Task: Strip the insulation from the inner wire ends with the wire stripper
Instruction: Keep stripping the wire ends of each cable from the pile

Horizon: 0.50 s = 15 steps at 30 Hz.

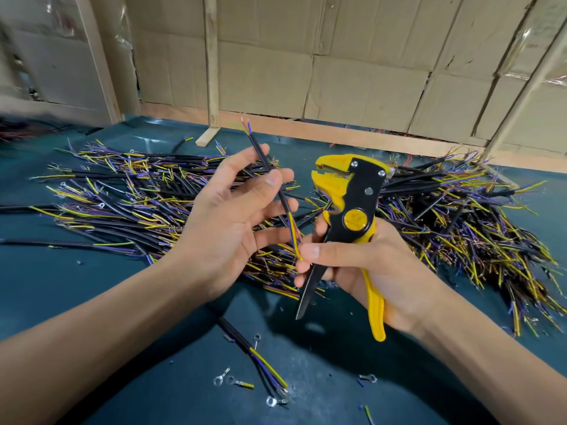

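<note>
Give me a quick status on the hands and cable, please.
Left hand pinches black cable. Right hand grips wire stripper, thumb on inner wires. Stripper clear of wires.

Wire stripper [352, 207]: glossy yellow plastic, black metal. Wall [337, 72]: matt cardboard, wood battens.

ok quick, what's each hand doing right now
Left hand: pinching the black cable between thumb and fingers.
Right hand: gripping the wire stripper, thumb and finger pinching the cable's inner wires.
</note>
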Motion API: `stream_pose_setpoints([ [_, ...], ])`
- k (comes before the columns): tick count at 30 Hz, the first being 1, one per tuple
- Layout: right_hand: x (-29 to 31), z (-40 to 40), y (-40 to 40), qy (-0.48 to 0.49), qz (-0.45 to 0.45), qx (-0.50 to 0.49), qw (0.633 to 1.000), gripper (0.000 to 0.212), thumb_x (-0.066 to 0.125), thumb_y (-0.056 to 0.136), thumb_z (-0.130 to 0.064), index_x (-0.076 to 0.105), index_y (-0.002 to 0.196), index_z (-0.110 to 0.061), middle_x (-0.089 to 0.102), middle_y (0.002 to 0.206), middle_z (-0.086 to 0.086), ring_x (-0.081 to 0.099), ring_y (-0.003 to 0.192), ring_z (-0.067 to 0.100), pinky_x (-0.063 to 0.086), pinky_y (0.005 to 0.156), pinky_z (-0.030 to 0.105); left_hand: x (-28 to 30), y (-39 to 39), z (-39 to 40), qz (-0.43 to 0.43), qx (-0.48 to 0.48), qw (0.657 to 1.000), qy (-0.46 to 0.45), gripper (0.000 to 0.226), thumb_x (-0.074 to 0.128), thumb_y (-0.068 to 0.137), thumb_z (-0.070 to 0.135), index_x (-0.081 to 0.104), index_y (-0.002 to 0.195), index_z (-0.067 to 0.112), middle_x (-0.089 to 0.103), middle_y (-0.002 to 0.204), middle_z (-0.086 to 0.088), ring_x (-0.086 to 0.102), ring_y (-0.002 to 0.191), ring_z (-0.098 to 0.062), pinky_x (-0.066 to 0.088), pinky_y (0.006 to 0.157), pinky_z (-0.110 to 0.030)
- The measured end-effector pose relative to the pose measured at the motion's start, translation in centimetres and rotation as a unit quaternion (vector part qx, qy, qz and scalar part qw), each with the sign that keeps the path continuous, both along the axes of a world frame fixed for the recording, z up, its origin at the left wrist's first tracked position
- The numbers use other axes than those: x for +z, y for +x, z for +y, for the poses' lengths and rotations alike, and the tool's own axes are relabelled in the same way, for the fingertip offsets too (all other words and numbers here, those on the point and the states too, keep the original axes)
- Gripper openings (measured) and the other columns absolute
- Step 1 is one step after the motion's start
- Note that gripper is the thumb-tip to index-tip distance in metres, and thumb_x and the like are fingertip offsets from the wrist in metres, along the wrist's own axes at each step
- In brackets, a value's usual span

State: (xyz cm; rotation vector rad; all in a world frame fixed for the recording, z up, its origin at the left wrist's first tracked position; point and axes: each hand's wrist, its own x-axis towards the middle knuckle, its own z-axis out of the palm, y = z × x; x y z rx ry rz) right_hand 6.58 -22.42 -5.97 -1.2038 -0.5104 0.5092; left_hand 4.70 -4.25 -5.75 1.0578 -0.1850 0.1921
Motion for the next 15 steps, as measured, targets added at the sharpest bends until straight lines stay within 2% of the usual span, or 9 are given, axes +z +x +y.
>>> stream_pose_setpoints([
  [3, 0.2, -0.1, 0.2, 0.01, 0.002, -0.014, 1.0, 0.019, 0.07, 0.076, 0.01, 0.065, 0.084, -0.006, 0.063, 0.073, 0.015, 0.065, 0.063, 0.031, 0.058, 0.065, 0.043, -0.1, -0.1, -0.4, -0.023, -0.01, 0.998, 0.063, 0.062, 0.075, 0.076, 0.012, 0.055, 0.134, 0.025, 0.065, 0.094, -0.013, 0.067, 0.068, -0.023, 0.056, 0.057, -0.036],
  [5, 0.4, -0.2, 0.3, 0.013, 0.002, -0.025, 1.0, 0.018, 0.071, 0.075, 0.009, 0.065, 0.082, -0.006, 0.062, 0.073, 0.016, 0.064, 0.063, 0.031, 0.057, 0.065, 0.044, -0.2, -0.2, -0.7, -0.04, -0.026, 0.996, 0.079, 0.068, 0.073, 0.077, 0.006, 0.052, 0.139, 0.022, 0.063, 0.08, -0.011, 0.065, 0.063, -0.025, 0.056, 0.058, -0.035],
  [7, 0.5, -0.3, 0.4, 0.021, 0.007, -0.038, 0.999, 0.018, 0.07, 0.074, 0.008, 0.062, 0.084, -0.005, 0.062, 0.072, 0.018, 0.062, 0.063, 0.032, 0.057, 0.064, 0.044, 0.0, -0.2, -0.8, -0.035, -0.03, 0.996, 0.08, 0.068, 0.075, 0.074, 0.006, 0.055, 0.137, 0.023, 0.062, 0.075, -0.01, 0.063, 0.063, -0.023, 0.055, 0.059, -0.034],
  [11, 0.6, -0.4, 0.8, 0.045, 0.007, -0.077, 0.996, 0.022, 0.07, 0.073, 0.008, 0.059, 0.089, -0.003, 0.058, 0.072, 0.02, 0.061, 0.063, 0.032, 0.056, 0.063, 0.044, 0.3, -0.2, -0.2, -0.019, -0.042, 0.995, 0.09, 0.066, 0.076, 0.072, 0.01, 0.059, 0.135, 0.026, 0.062, 0.079, -0.009, 0.061, 0.064, -0.019, 0.052, 0.056, -0.03],
  [15, 0.4, -0.6, 1.2, 0.076, 0.011, -0.105, 0.991, 0.019, 0.071, 0.073, 0.008, 0.064, 0.083, -0.007, 0.057, 0.068, 0.016, 0.062, 0.063, 0.03, 0.057, 0.063, 0.045, 0.4, -0.3, 0.0, 0.0, -0.058, 0.994, 0.094, 0.05, 0.073, 0.076, 0.008, 0.068, 0.125, 0.019, 0.061, 0.075, -0.005, 0.06, 0.063, -0.018, 0.049, 0.055, -0.028],
])
